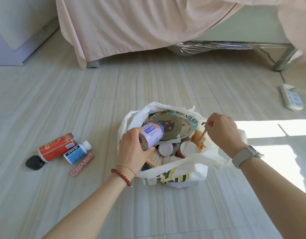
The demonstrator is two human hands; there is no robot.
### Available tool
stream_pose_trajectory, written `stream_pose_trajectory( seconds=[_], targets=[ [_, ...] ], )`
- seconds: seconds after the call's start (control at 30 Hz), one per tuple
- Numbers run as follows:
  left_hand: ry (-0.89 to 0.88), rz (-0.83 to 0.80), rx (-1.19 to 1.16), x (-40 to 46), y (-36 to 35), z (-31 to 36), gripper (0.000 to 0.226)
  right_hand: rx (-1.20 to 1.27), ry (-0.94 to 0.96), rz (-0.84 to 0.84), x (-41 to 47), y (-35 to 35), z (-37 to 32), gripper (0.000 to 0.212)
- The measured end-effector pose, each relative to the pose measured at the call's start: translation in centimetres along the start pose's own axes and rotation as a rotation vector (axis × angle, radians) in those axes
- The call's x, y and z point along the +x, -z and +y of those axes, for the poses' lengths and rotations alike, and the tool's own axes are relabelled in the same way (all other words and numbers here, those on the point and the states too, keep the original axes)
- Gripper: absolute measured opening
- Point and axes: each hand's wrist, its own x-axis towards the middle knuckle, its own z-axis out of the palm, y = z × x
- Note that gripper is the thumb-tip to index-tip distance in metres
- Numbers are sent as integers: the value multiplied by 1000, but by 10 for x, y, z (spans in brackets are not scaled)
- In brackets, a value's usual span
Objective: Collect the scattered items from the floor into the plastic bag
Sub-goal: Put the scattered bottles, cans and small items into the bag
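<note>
The left hand (131,149) grips a pale blue-and-white can (151,136), fingers curled round its body, holding it tilted over the 9 o'clock side of the open white plastic bag (179,173). The can's metal end faces toward the camera. On that wrist sit a red bead bracelet (122,177) and a thin metal bangle (127,167).

The right hand (223,131) is at the bag's 3 o'clock side, fingertips pinched on a thin cord or strap (203,135) that hangs down into the bag. A pale watch (243,156) is on that wrist.

The bag stands on the floor in the middle of the view, mouth wide, full of mixed goods: round card discs (174,128), a white-lidded jar (165,149), a cup (189,150), small boxes.

At 9 o'clock from the bag, well apart from it, 4 things lie on the floor close together: a red can (56,146), a small blue-labelled bottle with a white cap (77,152), a pink leopard-print tube (82,164) and a black rounded object (34,162).

At 12 o'clock a bed draped in a pink sheet (131,23); at 2 o'clock a white power strip (291,97).
</note>
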Motion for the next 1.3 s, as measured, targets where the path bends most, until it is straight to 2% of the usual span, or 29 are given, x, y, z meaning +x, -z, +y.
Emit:
stream_pose_trajectory(
  seconds=[0.17, 0.3, 0.37, 0.5, 0.63, 0.7, 0.77, 0.83, 0.9, 0.97, 1.07, 1.17, 1.3],
  targets=[
    [-22, -9, 143, 2, -13, -6, 66, 12, 56, -238, -14, -30, -6, 37],
    [63, -42, 268, 1, -17, -7, 67, 38, 322, -258, -24, -41, -17, 50],
    [38, -6, 408, 0, -18, -12, 65, 16, 404, -256, -28, -46, -21, 53],
    [-41, 70, 722, 5, -15, -22, 60, -49, 447, -286, -31, -56, -28, 54],
    [-48, 50, 856, 7, -10, -26, 65, -153, 444, -353, -32, -64, -37, 55],
    [-99, 70, 744, 6, -8, -29, 64, -186, 468, -381, -33, -66, -43, 56],
    [-126, 140, 525, 7, -1, -33, 58, -200, 523, -382, -33, -68, -50, 54],
    [44, 139, 302, 9, 10, -34, 61, -205, 593, -377, -33, -73, -59, 52],
    [311, 0, 132, 11, 19, -42, 57, -215, 647, -400, -34, -81, -69, 52],
    [417, -103, 35, 7, 26, -50, 41, -257, 675, -454, -38, -89, -78, 53],
    [352, -5, -37, 4, 37, -49, 19, -292, 655, -529, -41, -97, -88, 52],
    [266, 33, -61, 6, 43, -43, 14, -219, 641, -509, -39, -100, -95, 50],
    [265, -2, -72, 9, 51, -52, 12, -65, 579, -554, -33, -102, -100, 46]
  ],
)
